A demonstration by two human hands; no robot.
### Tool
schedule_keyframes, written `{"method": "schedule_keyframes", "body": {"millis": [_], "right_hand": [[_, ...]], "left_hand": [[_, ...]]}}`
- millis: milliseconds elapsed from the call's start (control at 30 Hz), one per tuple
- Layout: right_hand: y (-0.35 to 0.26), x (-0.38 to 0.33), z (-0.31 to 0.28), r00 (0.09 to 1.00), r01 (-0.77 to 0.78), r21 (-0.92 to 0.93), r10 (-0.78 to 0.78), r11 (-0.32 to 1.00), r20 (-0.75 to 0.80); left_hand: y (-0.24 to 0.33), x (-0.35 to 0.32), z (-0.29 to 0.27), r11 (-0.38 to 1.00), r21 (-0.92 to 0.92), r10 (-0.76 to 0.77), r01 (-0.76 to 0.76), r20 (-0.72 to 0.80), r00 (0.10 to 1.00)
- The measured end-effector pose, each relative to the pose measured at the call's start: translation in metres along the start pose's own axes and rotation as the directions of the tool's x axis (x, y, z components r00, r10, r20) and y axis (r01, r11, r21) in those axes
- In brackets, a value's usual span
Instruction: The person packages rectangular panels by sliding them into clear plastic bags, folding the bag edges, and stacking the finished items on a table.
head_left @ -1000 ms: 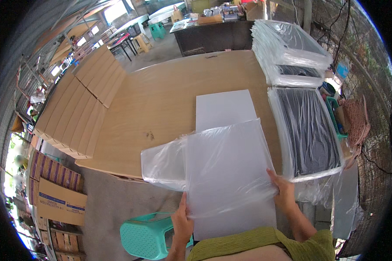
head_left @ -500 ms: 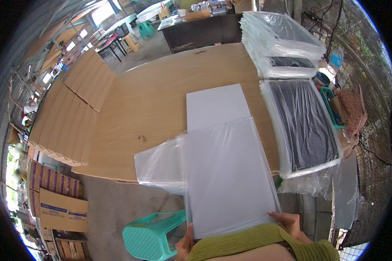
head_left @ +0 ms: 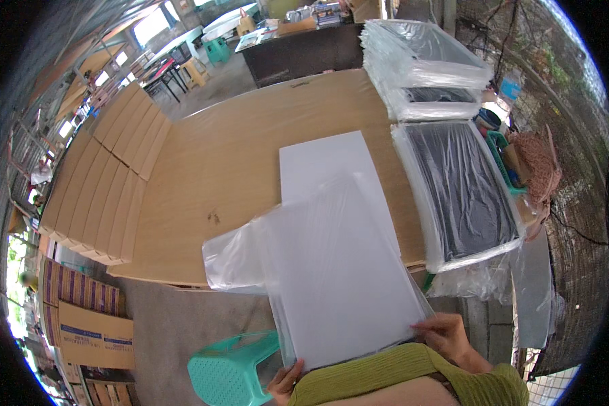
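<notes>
A large white board in a clear plastic bag (head_left: pixel 335 277) slopes from the table to my front. My left hand (head_left: pixel 287 380) pinches its near left corner, thumb on top. At the near right corner, my right hand (head_left: pixel 446 335) has thumb and fingers closed on the bag's edge. Beyond the bag's far edge lies a bare white board (head_left: pixel 325 159); where the two overlap, I cannot tell whether they are separate. Another piece of clear plastic (head_left: pixel 233 260) sticks out to the left, partly over the table's edge.
The brown table (head_left: pixel 223 162) carries a row of cardboard boxes (head_left: pixel 95 193) at left. Bagged dark sheets (head_left: pixel 463 196) and a stack of clear plastic-wrapped packs (head_left: pixel 426 61) line its right side. A green stool (head_left: pixel 227 375) stands near my left hand; printed cartons (head_left: pixel 95 331) sit lower left.
The bagged board has turned slightly, its far edge swinging left over the bare board. My left hand has moved up a little onto the near corner. The whole view has shifted slightly.
</notes>
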State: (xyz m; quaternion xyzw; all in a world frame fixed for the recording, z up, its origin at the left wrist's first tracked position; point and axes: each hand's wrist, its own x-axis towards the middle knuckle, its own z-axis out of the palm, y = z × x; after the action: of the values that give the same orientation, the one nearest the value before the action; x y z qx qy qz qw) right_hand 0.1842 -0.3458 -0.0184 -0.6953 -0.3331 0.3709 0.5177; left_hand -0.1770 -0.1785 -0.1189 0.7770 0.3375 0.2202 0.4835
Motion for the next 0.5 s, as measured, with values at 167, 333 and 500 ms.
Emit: {"method": "schedule_keyframes", "body": {"millis": [167,333,500], "right_hand": [[-0.032,0.050,-0.021,0.913,0.317,-0.131,-0.340,0.939,-0.225],[-0.039,0.054,-0.086,0.596,0.488,-0.335,-0.588,0.806,-0.548],[0.015,0.033,-0.164,0.487,0.451,-0.172,-0.403,0.876,-0.775]], "left_hand": [[0.055,0.109,0.040,0.726,0.649,0.611,-0.228,-0.456,0.647],[0.106,0.204,0.078,0.522,0.619,0.831,-0.587,-0.214,0.514],[0.152,0.267,0.157,0.400,0.260,0.917,-0.879,-0.122,0.381]]}}
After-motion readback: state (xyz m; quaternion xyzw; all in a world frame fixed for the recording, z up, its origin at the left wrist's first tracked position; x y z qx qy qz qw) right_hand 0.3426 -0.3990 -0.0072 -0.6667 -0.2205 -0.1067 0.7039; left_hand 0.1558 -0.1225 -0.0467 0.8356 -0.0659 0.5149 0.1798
